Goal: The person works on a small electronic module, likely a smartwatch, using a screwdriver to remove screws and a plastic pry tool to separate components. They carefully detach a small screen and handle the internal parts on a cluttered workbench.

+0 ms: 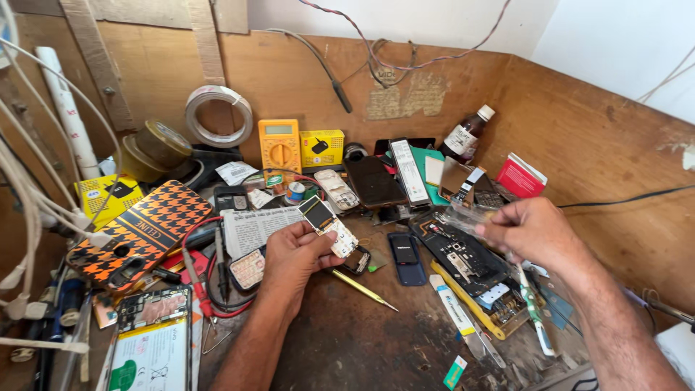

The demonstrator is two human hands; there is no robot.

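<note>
Wooden and scarred, the workbench (347, 347) carries everything, boxed in by plywood walls. An orange-and-black patterned phone case (141, 232) lies at far left, a yellow multimeter (279, 148) leans on the back wall, and a dark opened phone body (463, 257) rests just below the right hand. The left hand (289, 257) is closed around a small phone board with its screen (329, 224), thumb on its face; the board's long axis runs from upper left down to lower right, its lower end aimed at the other hand. The right hand (532, 232), well apart to the right, pinches a small clear plastic packet (467, 213), fingers nearly closed. A brass-coloured probe (362, 288) lies just below the board, nearer the left hand.
</note>
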